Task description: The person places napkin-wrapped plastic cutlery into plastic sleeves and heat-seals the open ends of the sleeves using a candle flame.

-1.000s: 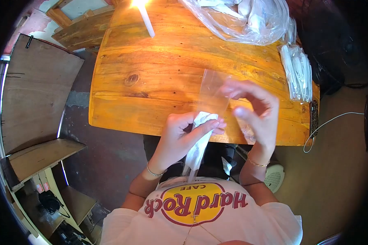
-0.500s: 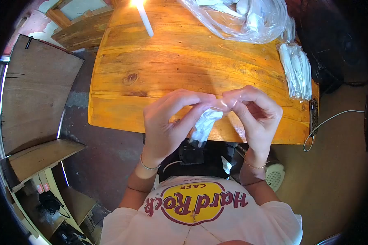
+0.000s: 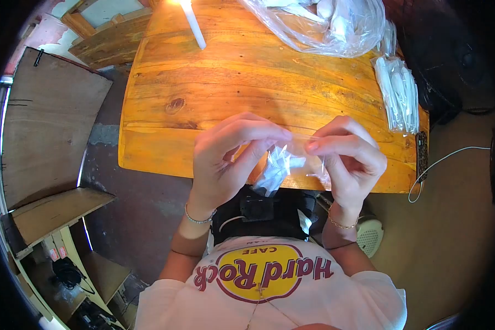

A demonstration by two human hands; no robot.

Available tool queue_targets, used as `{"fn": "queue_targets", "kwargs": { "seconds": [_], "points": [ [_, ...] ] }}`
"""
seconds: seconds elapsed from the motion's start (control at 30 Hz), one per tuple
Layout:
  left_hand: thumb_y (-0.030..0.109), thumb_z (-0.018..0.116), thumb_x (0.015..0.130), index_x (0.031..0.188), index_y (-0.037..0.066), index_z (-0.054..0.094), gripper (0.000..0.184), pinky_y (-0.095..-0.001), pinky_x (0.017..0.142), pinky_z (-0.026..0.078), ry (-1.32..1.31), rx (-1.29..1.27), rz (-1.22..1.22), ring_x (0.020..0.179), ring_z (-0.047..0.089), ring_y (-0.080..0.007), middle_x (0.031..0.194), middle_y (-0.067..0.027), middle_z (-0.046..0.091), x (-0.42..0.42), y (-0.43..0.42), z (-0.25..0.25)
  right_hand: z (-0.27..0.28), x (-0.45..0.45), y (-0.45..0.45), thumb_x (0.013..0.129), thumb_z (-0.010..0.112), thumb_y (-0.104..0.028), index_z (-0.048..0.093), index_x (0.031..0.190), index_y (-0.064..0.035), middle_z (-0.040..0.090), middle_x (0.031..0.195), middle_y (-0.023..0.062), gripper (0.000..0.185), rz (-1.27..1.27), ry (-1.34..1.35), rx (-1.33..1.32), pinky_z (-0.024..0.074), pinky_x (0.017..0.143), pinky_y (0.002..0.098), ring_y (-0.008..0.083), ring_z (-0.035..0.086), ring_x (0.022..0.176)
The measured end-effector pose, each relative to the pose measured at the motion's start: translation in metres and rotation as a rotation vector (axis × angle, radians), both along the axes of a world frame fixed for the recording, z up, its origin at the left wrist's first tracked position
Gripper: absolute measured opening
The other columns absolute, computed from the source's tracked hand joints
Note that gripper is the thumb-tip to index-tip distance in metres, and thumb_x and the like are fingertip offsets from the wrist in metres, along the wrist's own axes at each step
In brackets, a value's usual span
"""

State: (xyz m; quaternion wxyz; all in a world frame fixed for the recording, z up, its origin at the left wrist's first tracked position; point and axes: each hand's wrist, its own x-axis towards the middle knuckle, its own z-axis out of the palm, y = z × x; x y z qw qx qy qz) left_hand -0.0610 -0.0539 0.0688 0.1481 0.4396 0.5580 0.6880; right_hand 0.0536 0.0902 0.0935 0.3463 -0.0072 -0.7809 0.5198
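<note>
the thin rim of a clear sleeve is being pinched between the closed fingertips of the left hand and right hand, near the edge of the table. its white contents are being angled toward the body; the rim is best being held flat by light, even pinches, well apart from the lit candle.
</note>
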Motion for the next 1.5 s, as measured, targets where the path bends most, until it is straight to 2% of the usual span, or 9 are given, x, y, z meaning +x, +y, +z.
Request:
{"fn": "queue_targets", "kwargs": {
  "seconds": [0.1, 0.3, 0.5, 0.6, 0.7, 1.0, 1.2, 1.3, 1.5],
  "points": [
    [-0.006, 0.058, 0.080, 0.097, 0.001, 0.060, 0.018, -0.0232, 0.072, 0.049, -0.181, 0.030, 0.051, 0.081, 0.062, -0.0129, 0.087, -0.0076, 0.064, 0.010, 0.001, 0.007, 0.000, 0.001, -0.002, 0.068, 0.064, 0.008, 0.066, 0.082, 0.0025, 0.061, 0.072, 0.0102, 0.015, -0.025, 0.008, -0.008, 0.0434, 0.057, 0.0247, 0.0161, 0.058, 0.064],
    [-0.006, 0.058, 0.080, 0.097, 0.001, 0.060, 0.019, -0.0225, 0.073, 0.049, -0.208, 0.057, 0.121, 0.082, 0.061, -0.0110, 0.089, -0.0075, 0.064, 0.013, 0.007, 0.007, -0.001, -0.004, -0.016, 0.068, 0.068, 0.006, 0.063, 0.097, 0.0025, 0.063, 0.080, 0.0075, 0.030, -0.122, -0.073, -0.243, 0.0460, 0.066, 0.0232, 0.0118, 0.058, 0.071],
    [-0.007, 0.061, 0.077, 0.095, 0.001, 0.062, 0.019, -0.0226, 0.065, 0.048, 0.048, 0.052, 0.253, 0.078, 0.062, -0.0111, 0.087, -0.0087, 0.065, 0.011, 0.010, 0.000, 0.000, -0.001, -0.021, 0.071, 0.067, 0.006, 0.063, 0.096, 0.0012, 0.064, 0.085, 0.0053, 0.026, -0.051, -0.230, -0.467, 0.0458, 0.068, 0.0221, 0.0087, 0.057, 0.073],
    [-0.007, 0.062, 0.076, 0.096, 0.002, 0.063, 0.022, -0.0232, 0.060, 0.047, 0.044, 0.030, 0.310, 0.070, 0.062, -0.0130, 0.085, -0.0086, 0.066, 0.015, 0.012, 0.001, -0.003, 0.000, -0.021, 0.071, 0.066, 0.008, 0.064, 0.091, 0.0015, 0.064, 0.081, 0.0064, 0.021, -0.076, -0.201, -0.426, 0.0454, 0.065, 0.0226, 0.0106, 0.057, 0.071],
    [-0.007, 0.062, 0.074, 0.096, 0.002, 0.063, 0.024, -0.0237, 0.059, 0.048, 0.200, 0.015, 0.245, 0.066, 0.062, -0.0155, 0.082, -0.0093, 0.065, 0.009, 0.011, 0.008, -0.005, -0.005, -0.017, 0.069, 0.066, 0.007, 0.065, 0.085, 0.0014, 0.063, 0.076, 0.0082, 0.018, -0.124, -0.056, -0.145, 0.0443, 0.060, 0.0236, 0.0137, 0.058, 0.067],
    [-0.011, 0.058, 0.075, 0.083, 0.000, 0.060, 0.014, -0.0250, 0.059, 0.049, 0.252, 0.088, 0.091, 0.069, 0.062, -0.0174, 0.079, -0.0154, 0.063, 0.000, 0.007, 0.012, -0.001, -0.005, -0.013, 0.065, 0.065, 0.007, 0.066, 0.078, -0.0015, 0.061, 0.073, 0.0095, 0.015, -0.107, 0.029, -0.020, 0.0433, 0.055, 0.0250, 0.0164, 0.057, 0.063],
    [-0.008, 0.057, 0.075, 0.083, 0.003, 0.063, 0.015, -0.0265, 0.063, 0.050, -0.104, 0.101, 0.106, 0.074, 0.065, -0.0196, 0.080, -0.0123, 0.065, 0.012, 0.007, 0.008, 0.006, 0.001, -0.013, 0.060, 0.066, 0.005, 0.070, 0.074, -0.0060, 0.058, 0.073, 0.0066, 0.018, -0.135, 0.028, 0.154, 0.0424, 0.053, 0.0232, 0.0154, 0.056, 0.063],
    [-0.008, 0.056, 0.076, 0.081, 0.002, 0.062, 0.013, -0.0269, 0.065, 0.050, 0.054, 0.055, 0.013, 0.075, 0.065, -0.0196, 0.081, -0.0121, 0.065, 0.002, 0.004, 0.008, 0.002, -0.001, -0.012, 0.058, 0.069, 0.002, 0.071, 0.075, -0.0077, 0.058, 0.074, 0.0055, 0.020, -0.122, 0.101, 0.153, 0.0420, 0.053, 0.0226, 0.0149, 0.056, 0.063],
    [-0.008, 0.055, 0.075, 0.081, 0.001, 0.062, 0.012, -0.0263, 0.065, 0.049, 0.047, 0.047, -0.020, 0.073, 0.064, -0.0189, 0.080, -0.0116, 0.065, -0.001, 0.004, 0.008, 0.001, -0.001, -0.013, 0.058, 0.068, 0.001, 0.072, 0.074, -0.0087, 0.057, 0.075, 0.0054, 0.020, -0.147, 0.129, 0.258, 0.0425, 0.052, 0.0229, 0.0142, 0.055, 0.063]
  ]
}}
